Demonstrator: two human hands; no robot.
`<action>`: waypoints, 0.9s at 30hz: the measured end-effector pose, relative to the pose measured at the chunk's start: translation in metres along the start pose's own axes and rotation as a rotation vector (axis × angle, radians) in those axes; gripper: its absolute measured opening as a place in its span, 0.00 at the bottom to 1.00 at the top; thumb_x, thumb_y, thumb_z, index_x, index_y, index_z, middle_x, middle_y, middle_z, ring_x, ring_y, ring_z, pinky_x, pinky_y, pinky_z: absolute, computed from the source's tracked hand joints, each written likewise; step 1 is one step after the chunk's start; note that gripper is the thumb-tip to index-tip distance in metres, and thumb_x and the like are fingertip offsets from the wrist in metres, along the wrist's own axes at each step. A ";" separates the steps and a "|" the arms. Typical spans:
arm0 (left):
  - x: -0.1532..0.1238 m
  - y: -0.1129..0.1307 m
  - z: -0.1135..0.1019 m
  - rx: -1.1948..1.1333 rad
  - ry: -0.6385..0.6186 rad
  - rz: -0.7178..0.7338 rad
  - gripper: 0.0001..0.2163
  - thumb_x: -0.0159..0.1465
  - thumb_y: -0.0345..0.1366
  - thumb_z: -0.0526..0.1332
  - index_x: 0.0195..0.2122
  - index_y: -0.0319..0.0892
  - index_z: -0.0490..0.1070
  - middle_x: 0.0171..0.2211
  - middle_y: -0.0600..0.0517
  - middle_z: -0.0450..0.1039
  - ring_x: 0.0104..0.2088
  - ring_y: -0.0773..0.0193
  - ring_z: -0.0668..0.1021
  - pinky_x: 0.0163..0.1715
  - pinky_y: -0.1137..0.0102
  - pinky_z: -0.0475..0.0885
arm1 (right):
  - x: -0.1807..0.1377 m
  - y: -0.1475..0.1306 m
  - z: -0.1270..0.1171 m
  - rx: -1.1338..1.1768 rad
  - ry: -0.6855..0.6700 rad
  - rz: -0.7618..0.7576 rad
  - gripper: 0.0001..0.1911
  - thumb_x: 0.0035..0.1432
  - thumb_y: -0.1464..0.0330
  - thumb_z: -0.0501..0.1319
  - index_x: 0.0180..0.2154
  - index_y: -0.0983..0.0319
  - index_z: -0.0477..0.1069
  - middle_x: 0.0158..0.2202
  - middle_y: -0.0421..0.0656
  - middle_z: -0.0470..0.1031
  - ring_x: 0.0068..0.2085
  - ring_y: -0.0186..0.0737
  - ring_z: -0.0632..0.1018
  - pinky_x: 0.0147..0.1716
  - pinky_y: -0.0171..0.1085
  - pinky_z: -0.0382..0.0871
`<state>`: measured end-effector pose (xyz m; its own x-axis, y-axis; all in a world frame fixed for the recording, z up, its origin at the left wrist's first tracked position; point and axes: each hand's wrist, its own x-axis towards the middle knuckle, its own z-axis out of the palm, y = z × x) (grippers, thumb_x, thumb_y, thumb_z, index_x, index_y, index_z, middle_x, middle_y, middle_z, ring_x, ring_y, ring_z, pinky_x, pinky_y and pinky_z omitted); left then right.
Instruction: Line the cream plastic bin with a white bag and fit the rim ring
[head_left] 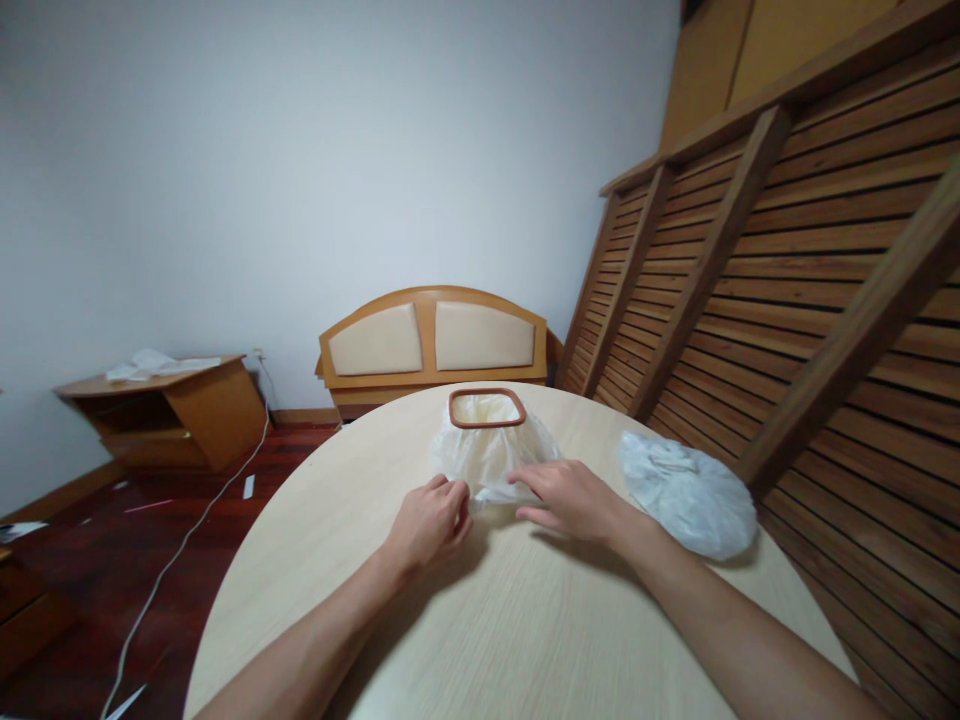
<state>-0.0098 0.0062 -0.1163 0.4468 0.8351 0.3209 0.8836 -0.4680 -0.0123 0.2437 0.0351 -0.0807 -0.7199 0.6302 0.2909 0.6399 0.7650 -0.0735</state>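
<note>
A small bin with a brown rim [487, 407] stands on the round pale wooden table [525, 620], lined with a translucent white plastic bag [484, 458] that hangs down its outside. My left hand [430, 522] is curled at the bag's lower left edge, fingers pinched on the plastic. My right hand [571, 500] rests at the bag's lower right, fingers stretched towards the bag and touching its edge.
A bundle of crumpled white plastic bags [686, 492] lies on the table to the right. A slatted wooden bed frame [787, 280] leans against the wall on the right. A headboard [433, 342] stands behind the table. A low wooden cabinet [169, 410] and a cable [180, 550] are at the left.
</note>
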 end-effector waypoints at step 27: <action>-0.003 0.011 0.012 0.001 0.229 0.196 0.13 0.65 0.27 0.56 0.49 0.43 0.71 0.44 0.46 0.79 0.43 0.57 0.79 0.44 0.63 0.75 | 0.003 -0.005 0.014 0.029 0.186 -0.161 0.05 0.57 0.75 0.59 0.34 0.60 0.72 0.32 0.43 0.77 0.33 0.40 0.74 0.34 0.37 0.59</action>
<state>0.0005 0.0024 -0.1290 0.5654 0.6419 0.5180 0.7841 -0.6132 -0.0958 0.2347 0.0353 -0.0924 -0.7484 0.4668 0.4711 0.5110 0.8587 -0.0390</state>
